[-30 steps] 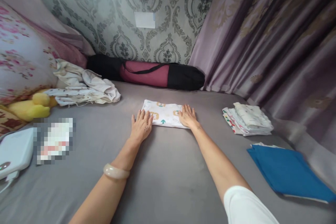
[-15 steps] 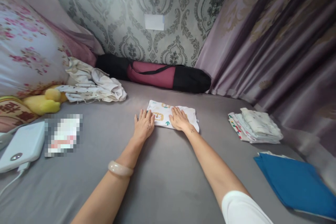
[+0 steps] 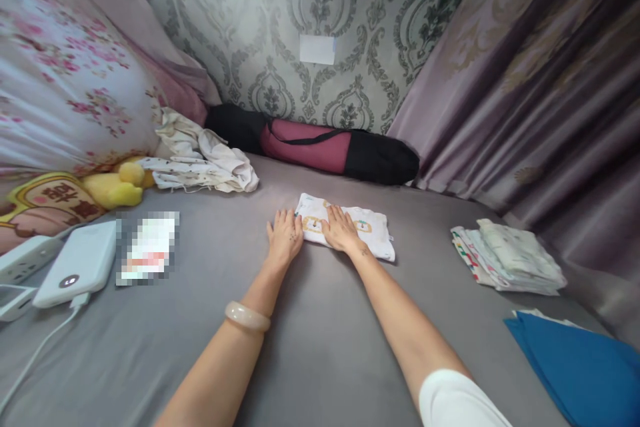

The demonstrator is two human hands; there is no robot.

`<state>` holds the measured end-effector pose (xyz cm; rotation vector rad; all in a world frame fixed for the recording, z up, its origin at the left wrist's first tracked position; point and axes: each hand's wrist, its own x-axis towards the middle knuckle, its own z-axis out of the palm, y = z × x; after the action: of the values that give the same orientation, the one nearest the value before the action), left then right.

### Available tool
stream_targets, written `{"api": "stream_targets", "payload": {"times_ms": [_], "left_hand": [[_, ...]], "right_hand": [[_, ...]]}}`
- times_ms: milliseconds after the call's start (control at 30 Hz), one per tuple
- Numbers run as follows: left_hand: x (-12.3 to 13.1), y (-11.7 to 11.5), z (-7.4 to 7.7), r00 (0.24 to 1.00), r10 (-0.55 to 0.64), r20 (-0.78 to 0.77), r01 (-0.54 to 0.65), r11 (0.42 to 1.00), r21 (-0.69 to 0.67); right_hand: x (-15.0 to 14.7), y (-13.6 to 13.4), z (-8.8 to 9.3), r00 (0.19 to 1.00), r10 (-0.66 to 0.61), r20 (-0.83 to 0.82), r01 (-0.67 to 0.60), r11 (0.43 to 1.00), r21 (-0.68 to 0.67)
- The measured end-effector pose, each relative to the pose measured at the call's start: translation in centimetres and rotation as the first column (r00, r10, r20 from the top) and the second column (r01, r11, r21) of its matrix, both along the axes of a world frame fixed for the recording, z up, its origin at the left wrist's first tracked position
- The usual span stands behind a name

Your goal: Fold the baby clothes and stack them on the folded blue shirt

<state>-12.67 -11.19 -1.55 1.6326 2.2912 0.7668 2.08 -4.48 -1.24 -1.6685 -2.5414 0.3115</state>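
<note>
A folded white cloth [image 3: 377, 233] printed with yellow lion faces lies flat on the grey bed sheet [image 3: 320, 347]. My right hand [image 3: 341, 228] rests palm down on its left-middle part, fingers stretched out and covering some of the print. At the cloth's left edge lies my left hand [image 3: 286, 237], also flat, mostly on the sheet with its inner side against the cloth. Neither hand grips anything. A pale bangle circles my left wrist.
To the right are a stack of folded cloths [image 3: 515, 257] and a blue folded cloth [image 3: 575, 367]. Along the wall lies a black and maroon long bag [image 3: 310, 145]. On the left are crumpled white clothes [image 3: 205, 160], a yellow plush toy [image 3: 113, 190], and a white power bank [image 3: 80, 263] with a cable.
The view has shifted, so most things sit farther right. My right hand has slid left over the cloth, closer to my left hand, uncovering another lion print.
</note>
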Motion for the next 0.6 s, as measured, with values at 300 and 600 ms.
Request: {"api": "stream_targets", "payload": {"times_ms": [300, 600], "left_hand": [[-1.1, 0.5, 0.5, 0.976, 0.125, 0.18, -0.136, 0.99, 0.047], [-1.5, 0.6, 0.6, 0.957, 0.152, 0.247, -0.189, 0.973, 0.135]], "right_hand": [[-5.7, 0.0, -0.3, 0.999, -0.026, -0.044, 0.029, 0.997, 0.07], [-7.0, 0.4, 0.5, 0.997, -0.055, -0.048, 0.059, 0.996, 0.074]]}}
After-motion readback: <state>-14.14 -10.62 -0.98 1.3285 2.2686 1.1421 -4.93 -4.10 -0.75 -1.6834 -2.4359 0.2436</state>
